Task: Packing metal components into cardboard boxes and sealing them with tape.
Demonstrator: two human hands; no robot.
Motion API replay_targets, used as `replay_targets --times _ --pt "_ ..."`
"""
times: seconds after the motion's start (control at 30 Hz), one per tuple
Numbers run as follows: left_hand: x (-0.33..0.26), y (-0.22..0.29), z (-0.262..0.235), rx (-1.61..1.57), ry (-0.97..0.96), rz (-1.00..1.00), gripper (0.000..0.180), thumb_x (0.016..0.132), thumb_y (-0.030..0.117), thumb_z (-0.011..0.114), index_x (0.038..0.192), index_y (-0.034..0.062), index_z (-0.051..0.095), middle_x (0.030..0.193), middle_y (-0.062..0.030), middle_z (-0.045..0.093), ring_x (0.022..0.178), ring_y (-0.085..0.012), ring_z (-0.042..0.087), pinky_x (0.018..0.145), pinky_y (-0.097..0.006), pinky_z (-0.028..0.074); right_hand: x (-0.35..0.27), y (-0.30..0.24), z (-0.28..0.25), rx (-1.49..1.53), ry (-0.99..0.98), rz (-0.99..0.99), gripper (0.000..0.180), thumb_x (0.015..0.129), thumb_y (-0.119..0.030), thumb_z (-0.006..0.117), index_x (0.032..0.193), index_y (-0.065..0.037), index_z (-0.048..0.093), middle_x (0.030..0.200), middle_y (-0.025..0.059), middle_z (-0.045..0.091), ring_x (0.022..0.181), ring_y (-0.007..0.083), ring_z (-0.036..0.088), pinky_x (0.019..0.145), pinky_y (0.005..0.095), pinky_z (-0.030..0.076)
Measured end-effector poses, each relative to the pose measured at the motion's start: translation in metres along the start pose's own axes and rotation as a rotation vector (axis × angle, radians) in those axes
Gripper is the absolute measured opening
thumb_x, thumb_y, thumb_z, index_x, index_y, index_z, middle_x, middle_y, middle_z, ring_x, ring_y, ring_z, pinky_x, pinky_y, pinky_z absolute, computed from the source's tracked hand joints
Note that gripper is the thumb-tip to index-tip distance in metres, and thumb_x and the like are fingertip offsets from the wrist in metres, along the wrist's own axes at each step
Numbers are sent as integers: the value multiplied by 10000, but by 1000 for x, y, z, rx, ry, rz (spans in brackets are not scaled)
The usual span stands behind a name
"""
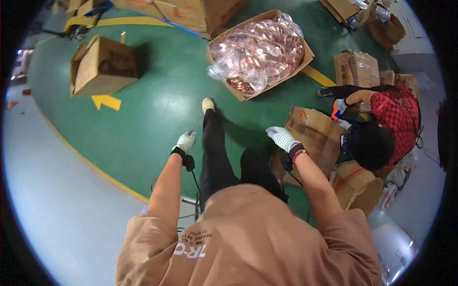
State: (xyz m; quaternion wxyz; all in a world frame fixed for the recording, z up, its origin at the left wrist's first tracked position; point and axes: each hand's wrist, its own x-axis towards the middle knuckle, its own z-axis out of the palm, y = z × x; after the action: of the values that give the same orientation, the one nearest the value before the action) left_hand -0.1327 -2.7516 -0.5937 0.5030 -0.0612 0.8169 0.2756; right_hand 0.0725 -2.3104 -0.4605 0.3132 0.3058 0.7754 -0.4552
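Observation:
Both my hands wear white-and-grey striped gloves with dark straps at the wrists. My left hand (185,141) is above the green floor, left of my dark-trousered leg, with its fingers curled together; whatever may be in them is too small to make out. My right hand (282,138) hangs beside a closed brown carton (310,136), its fingers stretched out toward the left with nothing visible in them. Further ahead stands an open carton (242,97) heaped with shiny copper-coloured pieces (260,50) under clear plastic film.
A co-worker in a red-and-black checked shirt (393,112) bends at the right, an orange thing (338,108) at their gloved hand. Several cartons (355,69) stand around them. An open carton (105,66) sits at the far left by a yellow floor arrow (107,101). A brown round drum (358,188) lies near right.

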Motion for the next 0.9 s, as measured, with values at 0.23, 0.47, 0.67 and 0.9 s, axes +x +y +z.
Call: replay_targets --times 0.23,0.47,0.67,0.9 --pt "153 157 82 -586 -364 -291 592 1043 485 518 1538 170 440 1397 -101 600 1265 -279 573 1051 -445 473 144 82 -76 206 417 313 434 967 -330 650 1298 -48 663 1257 199 700 1168 292 659 1032 344 476" --pt "296 80 99 -1038 -353 -533 972 885 897 342 1580 217 365 1644 -131 358 1505 -358 318 1167 -690 208 360 134 -159 484 888 248 526 999 -262 664 1414 38 543 1384 169 628 1266 266 579 1124 360 414" --pt "280 190 259 -1603 -633 -395 733 1028 625 447 1576 147 362 1634 -106 364 1484 -308 364 1212 -549 313 409 266 -332 388 617 93 621 973 -383 655 1420 29 527 1325 165 638 1205 259 573 1034 416 430" --pt "319 198 336 -1751 -337 -464 661 1046 539 471 1547 115 394 1587 -103 428 1418 -304 437 1164 -507 390 406 312 -415 528 626 51 549 865 -159 733 1335 54 544 1150 162 704 992 257 659 912 377 507"
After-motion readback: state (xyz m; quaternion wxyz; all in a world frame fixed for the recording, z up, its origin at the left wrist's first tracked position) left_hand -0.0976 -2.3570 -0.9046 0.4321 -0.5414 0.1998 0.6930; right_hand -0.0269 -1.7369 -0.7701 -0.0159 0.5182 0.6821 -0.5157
